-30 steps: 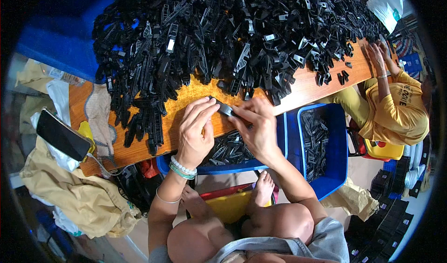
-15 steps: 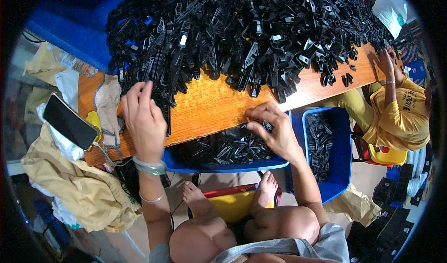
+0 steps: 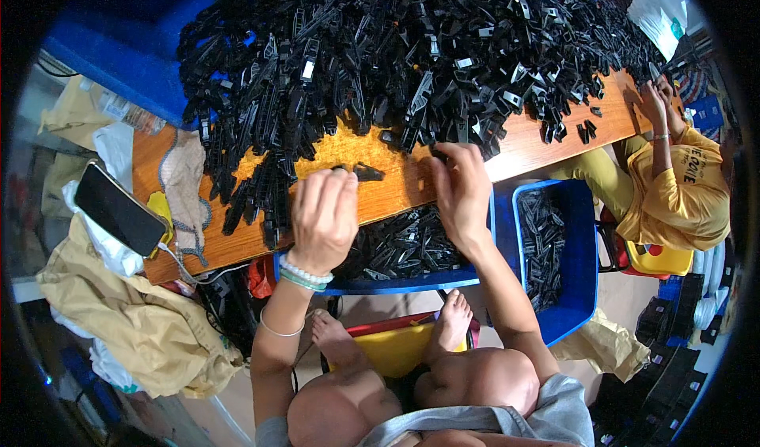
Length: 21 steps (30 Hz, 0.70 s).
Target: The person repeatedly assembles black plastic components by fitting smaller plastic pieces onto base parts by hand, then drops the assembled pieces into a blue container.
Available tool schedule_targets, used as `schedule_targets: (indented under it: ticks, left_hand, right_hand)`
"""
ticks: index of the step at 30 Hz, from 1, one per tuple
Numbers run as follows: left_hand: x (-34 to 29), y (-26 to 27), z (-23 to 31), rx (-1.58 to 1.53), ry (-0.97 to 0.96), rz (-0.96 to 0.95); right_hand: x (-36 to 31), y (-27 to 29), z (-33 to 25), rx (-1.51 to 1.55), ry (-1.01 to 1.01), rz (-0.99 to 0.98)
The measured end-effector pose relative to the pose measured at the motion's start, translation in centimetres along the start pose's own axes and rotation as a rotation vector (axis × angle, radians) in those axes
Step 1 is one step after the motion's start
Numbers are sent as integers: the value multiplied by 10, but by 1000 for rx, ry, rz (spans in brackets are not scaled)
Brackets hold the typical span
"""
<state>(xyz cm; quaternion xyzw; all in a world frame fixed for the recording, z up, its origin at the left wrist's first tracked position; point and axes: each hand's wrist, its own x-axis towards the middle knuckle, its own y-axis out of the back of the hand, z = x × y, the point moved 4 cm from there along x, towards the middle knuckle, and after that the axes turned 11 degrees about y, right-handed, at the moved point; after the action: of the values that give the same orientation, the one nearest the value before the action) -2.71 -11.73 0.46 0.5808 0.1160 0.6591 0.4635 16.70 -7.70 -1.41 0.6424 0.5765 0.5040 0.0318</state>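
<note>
A large heap of small black plastic pieces covers the far part of the wooden table. Over the table's near edge, my left hand has its fingers drawn together. A short black plastic piece juts out to the right from its fingertips. My right hand is at the front of the heap, thumb and fingers closed around a dark piece, mostly hidden by the fingers. Left of my left hand, a tongue of long, narrow black pieces spills from the heap toward the edge.
A blue bin with black pieces stands under the table edge, another blue bin beside it. A phone with a cable, a cloth and brown paper lie left. A person in yellow sits at right.
My left hand has left the long pieces and come right, with a short piece now at its fingertips. My right hand has moved up and forward to the heap's edge.
</note>
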Motion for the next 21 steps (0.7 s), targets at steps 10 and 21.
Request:
schedule_targets:
  ticks: [10, 21]
  left_hand:
    - [-24, -5, -1, -133, 110, -51]
    - [-20, -10, -12, -131, 176, -109]
  right_hand:
    - [-13, 4, 12, 1199, -776, -102]
    - [-2, -10, -20, 426, -22, -340]
